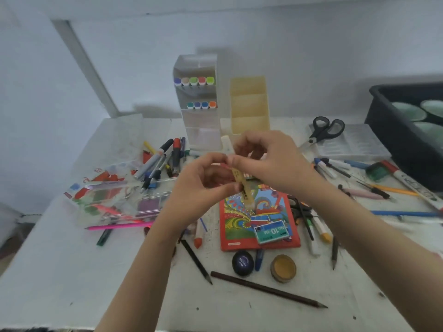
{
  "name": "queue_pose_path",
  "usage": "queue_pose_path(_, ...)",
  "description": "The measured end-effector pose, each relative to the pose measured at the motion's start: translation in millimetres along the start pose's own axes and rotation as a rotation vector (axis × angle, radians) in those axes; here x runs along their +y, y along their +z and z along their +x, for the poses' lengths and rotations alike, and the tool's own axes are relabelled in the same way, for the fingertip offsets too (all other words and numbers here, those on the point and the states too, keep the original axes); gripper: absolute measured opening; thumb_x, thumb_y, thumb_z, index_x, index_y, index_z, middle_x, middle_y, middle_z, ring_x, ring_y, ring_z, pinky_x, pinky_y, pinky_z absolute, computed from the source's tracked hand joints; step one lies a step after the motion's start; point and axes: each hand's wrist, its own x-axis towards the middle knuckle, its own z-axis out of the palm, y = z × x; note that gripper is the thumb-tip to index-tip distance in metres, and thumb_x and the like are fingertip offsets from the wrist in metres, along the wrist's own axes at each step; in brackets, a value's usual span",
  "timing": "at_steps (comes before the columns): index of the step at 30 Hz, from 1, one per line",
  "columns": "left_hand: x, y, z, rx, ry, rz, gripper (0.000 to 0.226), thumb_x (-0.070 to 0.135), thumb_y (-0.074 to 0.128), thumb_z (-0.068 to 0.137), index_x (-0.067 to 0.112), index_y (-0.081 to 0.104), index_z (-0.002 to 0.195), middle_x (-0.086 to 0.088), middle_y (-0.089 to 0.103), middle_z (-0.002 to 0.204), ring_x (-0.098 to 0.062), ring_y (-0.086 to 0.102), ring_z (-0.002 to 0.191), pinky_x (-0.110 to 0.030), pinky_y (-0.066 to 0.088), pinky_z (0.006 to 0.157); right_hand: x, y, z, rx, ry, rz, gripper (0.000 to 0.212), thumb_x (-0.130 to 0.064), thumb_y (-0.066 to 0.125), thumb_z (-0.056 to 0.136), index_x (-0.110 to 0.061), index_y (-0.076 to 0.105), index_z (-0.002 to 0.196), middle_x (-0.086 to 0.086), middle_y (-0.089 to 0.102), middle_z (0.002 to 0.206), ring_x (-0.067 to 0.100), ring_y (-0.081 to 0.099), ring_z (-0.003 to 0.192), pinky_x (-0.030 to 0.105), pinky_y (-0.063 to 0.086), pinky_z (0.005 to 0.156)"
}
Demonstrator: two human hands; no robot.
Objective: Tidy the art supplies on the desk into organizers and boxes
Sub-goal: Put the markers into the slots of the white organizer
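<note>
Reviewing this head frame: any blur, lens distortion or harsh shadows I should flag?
Head view: soft, even light, with only faint shadows on the wall behind the white organizer and yellow organizer. The wide-angle lens splays the desk edges. The left hand, right hand and the pale yellow marker they hold are slightly soft. The staple box print stays legible.

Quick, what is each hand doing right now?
The left hand grips the pale yellow marker low down.
The right hand pinches the same marker higher up.
</note>
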Motion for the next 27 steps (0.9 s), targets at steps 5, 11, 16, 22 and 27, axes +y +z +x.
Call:
queue_pose_path(5, -7, -26, 1, 0.18, 0.054, -0.049, 0.029, -0.005, 0.07, 0.076, 0.012, 0.063, 0.098, -0.002, 0.074, 0.082, -0.015, 0.07, 0.078, -0.022, 0.055, 0.068, -8, 33, 16, -0.026, 0.117, 0.073, 0.017, -0.045, 0.058, 0.087, -0.028, 0.063, 0.084, -0.012, 0.064, 0.074, -0.002, 0.059, 0.062, 0.012, 0.046, 0.056)
queue_pose_path(11, -11, -61, -7, 0.272, 0.148, -0.173, 0.023, -0.004, 0.071, 0.069, 0.006, 0.061, 0.087, -0.004, 0.073, 0.082, -0.018, 0.07, 0.082, -0.022, 0.054, 0.072, -13, 58, 26, -0.385, 0.64, 0.402, 0.043, -0.044, 0.038, 0.098, -0.012, 0.065, 0.086, -0.002, 0.069, 0.064, 0.01, 0.057, 0.048, 0.019, 0.045, 0.044)
queue_pose_path(16, -18, -78, -6, 0.27, 0.1, -0.091, 0.032, -0.011, 0.071, 0.071, 0.008, 0.062, 0.096, -0.003, 0.072, 0.092, -0.017, 0.069, 0.09, -0.024, 0.055, 0.076, -16, 58, 41, -0.114, 0.604, 0.78, 0.012, -0.016, 0.057, 0.092, -0.008, 0.062, 0.085, -0.001, 0.06, 0.062, 0.006, 0.053, 0.048, 0.015, 0.044, 0.044)
queue_pose_path(22, -25, -94, 2, 0.32, 0.037, -0.107, 0.053, -0.009, 0.076, 0.067, 0.017, 0.057, 0.109, -0.003, 0.07, 0.101, -0.013, 0.068, 0.087, -0.02, 0.054, 0.074, -28, 45, 62, 0.338, 0.285, 0.516, 0.004, -0.016, 0.064, 0.088, -0.013, 0.064, 0.09, -0.002, 0.065, 0.067, 0.008, 0.061, 0.058, 0.019, 0.051, 0.055)
queue_pose_path(27, -29, -104, 6, 0.31, 0.02, -0.106, 0.052, -0.009, 0.076, 0.067, 0.018, 0.059, 0.108, -0.001, 0.071, 0.099, -0.013, 0.067, 0.083, -0.021, 0.054, 0.073, -31, 43, 72, 0.539, -0.018, 0.143, 0.007, -0.013, 0.067, 0.085, -0.013, 0.066, 0.093, -0.008, 0.062, 0.075, 0.004, 0.06, 0.068, 0.02, 0.049, 0.064)
